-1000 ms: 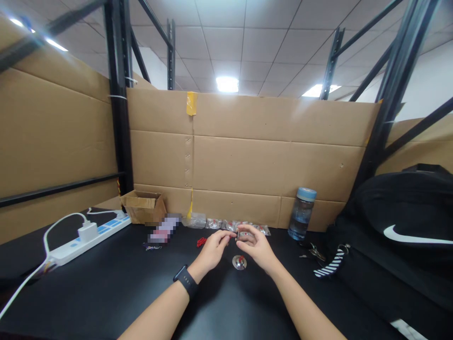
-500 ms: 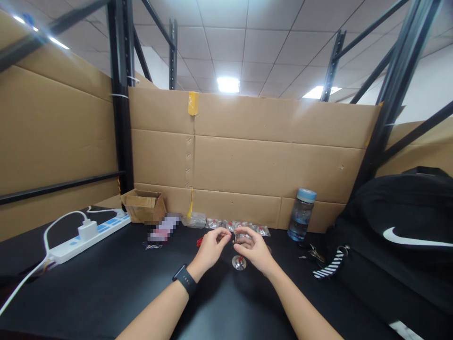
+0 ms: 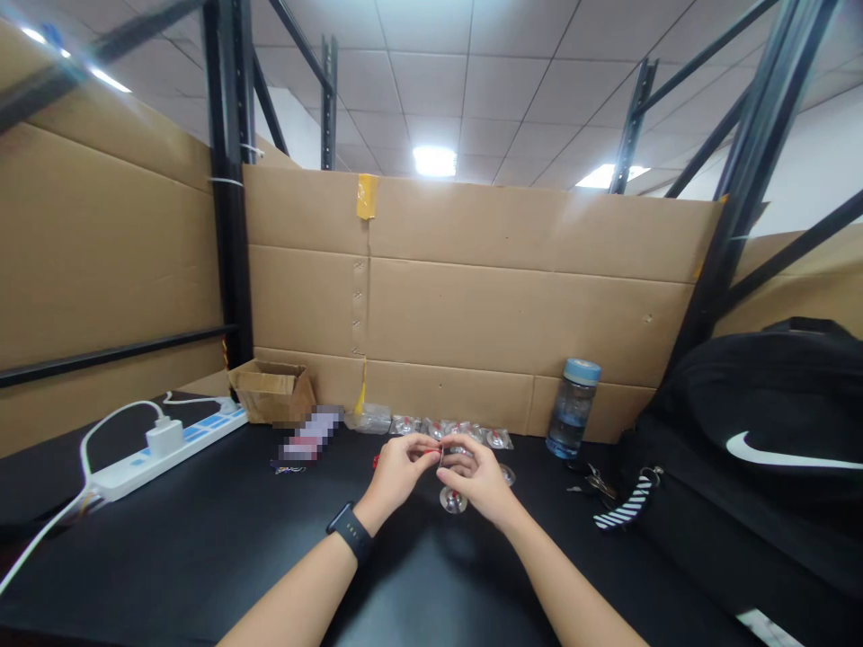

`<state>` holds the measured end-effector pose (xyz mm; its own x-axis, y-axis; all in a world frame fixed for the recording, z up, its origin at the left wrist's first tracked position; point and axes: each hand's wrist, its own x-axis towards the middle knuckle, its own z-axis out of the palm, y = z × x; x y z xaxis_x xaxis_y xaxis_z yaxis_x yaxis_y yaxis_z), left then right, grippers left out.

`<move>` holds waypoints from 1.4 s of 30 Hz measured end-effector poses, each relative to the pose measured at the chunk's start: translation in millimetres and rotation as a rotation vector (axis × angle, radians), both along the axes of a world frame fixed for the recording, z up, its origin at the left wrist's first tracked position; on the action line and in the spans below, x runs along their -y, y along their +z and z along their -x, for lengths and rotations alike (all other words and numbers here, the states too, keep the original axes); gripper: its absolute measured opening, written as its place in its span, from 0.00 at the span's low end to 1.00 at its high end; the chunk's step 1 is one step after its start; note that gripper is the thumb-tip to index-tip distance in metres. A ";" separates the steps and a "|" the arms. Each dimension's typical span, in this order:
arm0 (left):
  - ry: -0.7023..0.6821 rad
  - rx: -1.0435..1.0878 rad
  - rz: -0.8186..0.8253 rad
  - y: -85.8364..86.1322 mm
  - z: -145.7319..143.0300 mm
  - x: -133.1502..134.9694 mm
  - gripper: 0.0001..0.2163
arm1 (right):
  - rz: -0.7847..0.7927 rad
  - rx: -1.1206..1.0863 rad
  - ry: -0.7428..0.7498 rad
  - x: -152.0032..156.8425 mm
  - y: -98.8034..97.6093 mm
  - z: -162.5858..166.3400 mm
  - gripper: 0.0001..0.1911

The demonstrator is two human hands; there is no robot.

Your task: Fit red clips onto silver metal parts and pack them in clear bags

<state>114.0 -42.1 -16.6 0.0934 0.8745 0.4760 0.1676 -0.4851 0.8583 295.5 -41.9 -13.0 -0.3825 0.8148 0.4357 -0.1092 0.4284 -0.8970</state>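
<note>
My left hand (image 3: 403,469), with a dark watch (image 3: 351,532) on the wrist, has thumb and fingers pinched together. My right hand (image 3: 480,478) curls its fingers towards it, and the fingertips of both hands nearly meet. A thin, slender thing (image 3: 440,456) shows between them, too small to name. Just below my right hand lies a shiny domed metal disc (image 3: 453,500) with red at its centre, like a small finger cymbal. A second disc (image 3: 508,474) is partly hidden behind that hand. Some red cord (image 3: 376,460) peeks out beside my left hand.
Behind the hands, several bagged metal discs (image 3: 497,438) line the cardboard wall (image 3: 472,332). A small cardboard box (image 3: 271,395) and a power strip (image 3: 175,454) are on the left. A water bottle (image 3: 573,409), keys (image 3: 601,483) and a black backpack (image 3: 761,449) stand right.
My right hand has moved slightly left and its fingertips have come closer to my left hand's. The second disc shows more behind it. The disc below lies as before.
</note>
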 end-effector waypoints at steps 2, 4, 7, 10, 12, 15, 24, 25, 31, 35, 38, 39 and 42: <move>0.005 -0.016 -0.004 1.5 0.1 1.2 0.10 | -0.001 -0.008 -0.005 1.0 1.0 0.3 0.23; 0.007 -0.058 -0.027 3.5 0.0 3.7 0.08 | -0.001 -0.008 -0.008 1.7 2.1 0.1 0.24; 0.041 -0.135 -0.096 7.2 -0.6 9.2 0.06 | -0.005 0.009 -0.026 0.8 2.3 -1.3 0.24; 0.099 -0.193 -0.194 10.3 -1.2 13.5 0.05 | 0.004 0.036 -0.050 -2.4 -0.3 -3.6 0.24; 0.124 -0.219 -0.235 11.0 -1.1 14.5 0.05 | 0.014 0.056 -0.054 -4.5 -2.7 -4.6 0.25; 0.160 -0.255 -0.250 9.7 -0.1 13.4 0.04 | 0.015 0.083 -0.041 -5.5 -5.0 -4.9 0.26; 0.176 -0.296 -0.270 7.9 -0.2 11.4 0.03 | 0.019 0.044 -0.069 -2.2 2.4 -5.1 0.25; 0.171 -0.302 -0.271 8.0 -0.4 11.7 0.03 | 0.013 0.034 -0.075 -1.8 3.4 -5.1 0.23; 0.220 -0.319 -0.285 8.0 -1.2 12.4 0.03 | 0.026 0.033 -0.039 -1.2 1.4 -2.8 0.17; 0.206 -0.309 -0.274 10.1 -0.1 13.1 0.04 | 0.045 0.040 -0.023 -2.1 -1.3 -3.2 0.18; 0.173 -0.313 -0.261 10.8 0.3 13.9 0.04 | 0.043 0.020 -0.034 -1.7 0.6 -4.0 0.17; 0.166 -0.319 -0.261 10.7 0.3 14.0 0.04 | 0.041 0.014 -0.039 -1.3 1.6 -4.0 0.16; 0.191 -0.345 -0.265 9.8 -0.4 14.3 0.03 | 0.042 0.018 -0.045 0.5 4.0 -2.8 0.16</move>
